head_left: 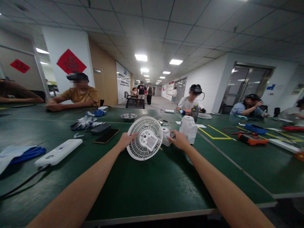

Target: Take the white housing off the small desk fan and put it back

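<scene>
My left hand (124, 142) is closed on the left rim of a round white fan grille (133, 150), which is tilted up with a slotted plate at its middle facing me. Just right of the grille, my right hand (180, 140) pinches a small white rounded fan motor housing (166, 136) with vents. The grille's right edge overlaps the housing, so I cannot tell whether the two are joined. Behind my right hand a white fan base (189, 128) stands upright on the green table (147, 190).
To the left lie a phone (106, 136), a dark case (101, 128), gloves (85, 122) and a white power bank-like box (59, 153) with a cable. A metal bowl (128, 117) is beyond the grille. Rightward lies an orange multimeter (253, 139). Several people sit around the table.
</scene>
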`<state>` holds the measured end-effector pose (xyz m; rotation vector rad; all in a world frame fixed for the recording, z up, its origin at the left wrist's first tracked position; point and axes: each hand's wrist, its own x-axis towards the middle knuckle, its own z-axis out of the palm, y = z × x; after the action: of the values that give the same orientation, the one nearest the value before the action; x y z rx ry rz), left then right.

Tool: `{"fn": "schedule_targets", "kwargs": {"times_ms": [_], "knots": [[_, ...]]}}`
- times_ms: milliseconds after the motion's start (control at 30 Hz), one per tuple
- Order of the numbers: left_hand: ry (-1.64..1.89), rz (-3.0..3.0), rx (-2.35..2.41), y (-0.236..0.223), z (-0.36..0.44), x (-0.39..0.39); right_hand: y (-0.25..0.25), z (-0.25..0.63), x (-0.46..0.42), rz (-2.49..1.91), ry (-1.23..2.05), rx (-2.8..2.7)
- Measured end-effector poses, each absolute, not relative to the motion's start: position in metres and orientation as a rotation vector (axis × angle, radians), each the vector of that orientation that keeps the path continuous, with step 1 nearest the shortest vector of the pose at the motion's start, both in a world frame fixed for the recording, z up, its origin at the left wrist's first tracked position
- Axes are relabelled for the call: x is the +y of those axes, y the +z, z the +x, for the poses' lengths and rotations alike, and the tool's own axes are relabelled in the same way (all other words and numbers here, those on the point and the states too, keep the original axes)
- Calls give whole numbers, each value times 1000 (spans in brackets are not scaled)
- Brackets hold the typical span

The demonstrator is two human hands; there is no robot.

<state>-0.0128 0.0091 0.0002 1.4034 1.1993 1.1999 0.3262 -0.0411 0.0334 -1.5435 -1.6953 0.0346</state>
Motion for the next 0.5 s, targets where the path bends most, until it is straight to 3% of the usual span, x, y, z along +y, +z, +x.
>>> {"fn": "schedule_targets", "kwargs": {"times_ms": [167,267,500], "knots": [[1189,1377,1184,0,-13,9,63,336,-53,-1431,-478,-1510],[1196,1375,1193,1,-12,8,67,349,-53,-1507,-612,-1240],[1191,1400,1162,-3,-14,11,35,388,-29,-1878,-160,-1132]]}}
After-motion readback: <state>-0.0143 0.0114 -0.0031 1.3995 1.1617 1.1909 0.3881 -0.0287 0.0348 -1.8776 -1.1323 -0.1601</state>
